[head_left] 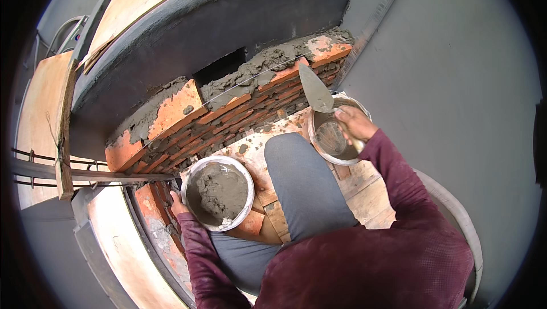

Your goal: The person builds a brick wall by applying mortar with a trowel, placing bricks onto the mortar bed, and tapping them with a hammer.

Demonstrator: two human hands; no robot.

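My right hand [356, 125] is closed round the handle of a pointed trowel [316, 89], its grey blade smeared with mortar. The blade points toward the brick wall, above the rim of a bucket [315, 138] that has a little wet grey residue inside. My left hand [179, 203] is beside the left rim of a second white bucket [249, 179], with a finger stretched out; whether it touches the bucket I cannot tell. Thick grey mortar [221, 191] lies in that bucket. Ahead runs the low brick wall [239, 118], with wet mortar [256, 72] along its top.
A thin string line [250, 77] crosses the wall's top course. A dark opening [221, 66] sits behind it in the grey curved wall [273, 10]. Wooden boards [362, 192] lie underfoot. A straight ruled bar [379, 13] leans at the far right; metal bars [94, 172] stick in from the left.
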